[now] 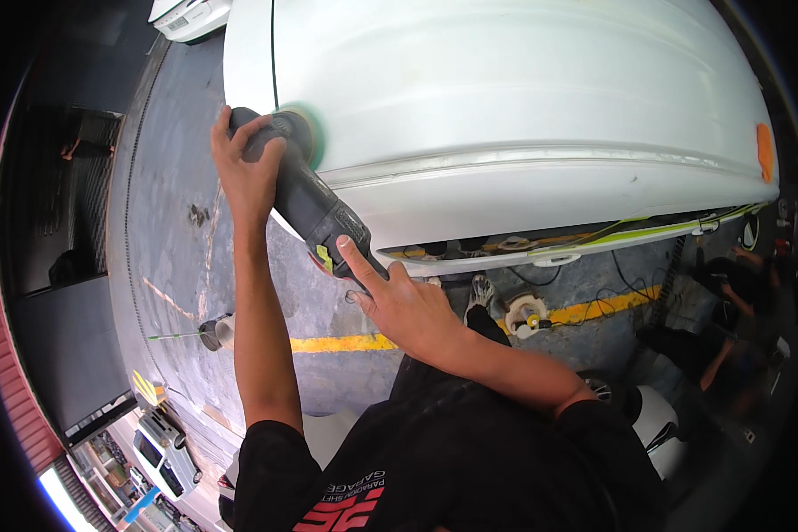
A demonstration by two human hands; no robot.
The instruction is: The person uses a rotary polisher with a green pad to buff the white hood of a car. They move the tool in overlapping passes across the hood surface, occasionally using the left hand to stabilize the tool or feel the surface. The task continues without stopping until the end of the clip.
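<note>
- A dark polisher point(315, 199) slants over the near left part of a white car's roof point(523, 80), its head out at the edge.
- The green pad point(318, 142) at its head looks blurred; it seems to lie against the white paint, though I can't swear to it.
- The left hand point(250, 173) curls its fingers over the top of the head, pressing down from above.
- The right hand point(417, 310) grips the rear end, one finger stretched along the body.
- An orange patch point(764, 152) sits at the far right edge of the roof.
- Below, a yellow line point(341, 343) crosses the grey floor point(177, 115), a pale tub point(525, 312) beside it.
- Off right, in the gloom, I make out other people point(727, 355).
</note>
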